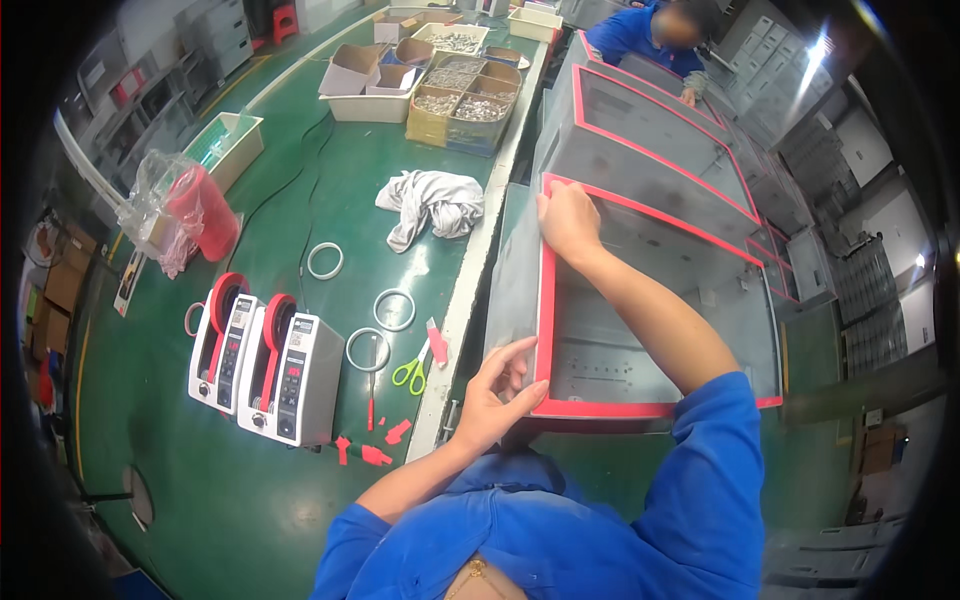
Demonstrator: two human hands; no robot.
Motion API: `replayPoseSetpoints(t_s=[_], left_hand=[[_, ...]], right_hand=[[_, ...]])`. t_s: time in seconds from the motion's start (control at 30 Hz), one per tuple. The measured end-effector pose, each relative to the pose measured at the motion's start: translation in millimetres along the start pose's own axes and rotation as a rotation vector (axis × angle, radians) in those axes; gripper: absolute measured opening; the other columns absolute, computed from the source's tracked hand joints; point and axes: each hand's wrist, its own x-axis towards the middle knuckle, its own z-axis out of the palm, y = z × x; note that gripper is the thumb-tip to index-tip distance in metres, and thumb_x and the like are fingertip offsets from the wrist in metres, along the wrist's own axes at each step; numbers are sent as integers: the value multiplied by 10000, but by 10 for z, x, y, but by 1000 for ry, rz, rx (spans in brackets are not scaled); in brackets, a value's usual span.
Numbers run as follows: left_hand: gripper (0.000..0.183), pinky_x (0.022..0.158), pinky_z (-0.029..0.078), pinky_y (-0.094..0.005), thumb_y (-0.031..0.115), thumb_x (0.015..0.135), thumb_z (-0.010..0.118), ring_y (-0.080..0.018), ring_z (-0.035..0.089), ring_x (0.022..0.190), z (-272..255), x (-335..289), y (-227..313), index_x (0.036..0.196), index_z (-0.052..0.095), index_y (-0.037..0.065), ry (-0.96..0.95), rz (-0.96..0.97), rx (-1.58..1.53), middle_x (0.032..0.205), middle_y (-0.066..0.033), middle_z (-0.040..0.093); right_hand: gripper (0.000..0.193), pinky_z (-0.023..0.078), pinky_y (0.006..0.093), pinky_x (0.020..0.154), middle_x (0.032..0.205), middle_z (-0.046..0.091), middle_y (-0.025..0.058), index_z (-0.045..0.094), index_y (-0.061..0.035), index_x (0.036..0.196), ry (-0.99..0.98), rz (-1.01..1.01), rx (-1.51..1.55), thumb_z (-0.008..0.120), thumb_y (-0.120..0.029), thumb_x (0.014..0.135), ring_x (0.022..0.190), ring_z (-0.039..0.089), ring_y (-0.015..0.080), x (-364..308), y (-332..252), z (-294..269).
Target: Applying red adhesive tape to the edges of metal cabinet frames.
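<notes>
Grey box (612, 345), right of frame centre: probably stiff, bulky; hold the red-edged rim (620, 409). Left hand (495, 390) half-open at lower-left corner, right hand (570, 218) bunched upper-left (grip unclear).

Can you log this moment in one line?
left hand: near-left corner, grey box | right hand: far-left corner, same box | red strips: along box edges | scissors: green table

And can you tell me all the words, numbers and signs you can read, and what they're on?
Left tape dispenser: a pale label and red lit digits, too small to read surely.
Right tape dispenser: the same, plus a square code on its label; too small as well.
Anywhere else: nothing clear enough to read.
</notes>
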Motion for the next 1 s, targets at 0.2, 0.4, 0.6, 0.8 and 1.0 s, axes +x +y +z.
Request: replayPoseSetpoints(t_s=[0.2, 0.4, 0.6, 0.8, 1.0], left_hand=[[484, 627, 362, -175, 32, 749, 653, -48, 411, 721, 23, 0, 3, 1203, 487, 54, 20, -13, -15, 877, 18, 415], [468, 659, 367, -177, 22, 754, 645, -52, 401, 728, 54, -29, 22, 1197, 496, 55, 52, -45, -74, 879, 13, 400], [464, 678, 383, -186, -9, 759, 630, -51, 417, 742, 57, -35, -31, 1198, 489, 40, 60, -17, -89, 881, 11, 398], [465, 683, 384, -186, -22, 757, 628, -54, 424, 745, 85, -42, -25, 1197, 489, 38, 67, -29, -125, 880, 11, 398], [465, 688, 384, -187, -14, 758, 629, -54, 420, 754, 99, -44, -22, 1198, 489, 38, 74, -23, -93, 881, 10, 400]], right_hand=[[240, 453, 438, 779, 957, 558, 206, 562, 12, 898, 1, 30, 1, 582, -195, 778, 928, 542, 348, 85, 25, -10], [212, 440, 441, 793, 967, 566, 178, 568, -34, 892, 66, 230, 208, 598, -205, 771, 935, 540, 353, 179, 3, 37], [165, 441, 418, 775, 921, 592, 158, 589, -43, 832, 162, 351, 379, 603, -192, 763, 896, 565, 337, 241, 92, 126], [167, 441, 412, 766, 901, 591, 189, 560, -7, 868, 214, 249, 241, 545, -155, 793, 867, 573, 344, 294, 112, 247], [215, 453, 395, 720, 885, 577, 180, 485, 19, 915, 329, -22, 396, 549, -152, 801, 828, 577, 308, 320, 85, 119]])
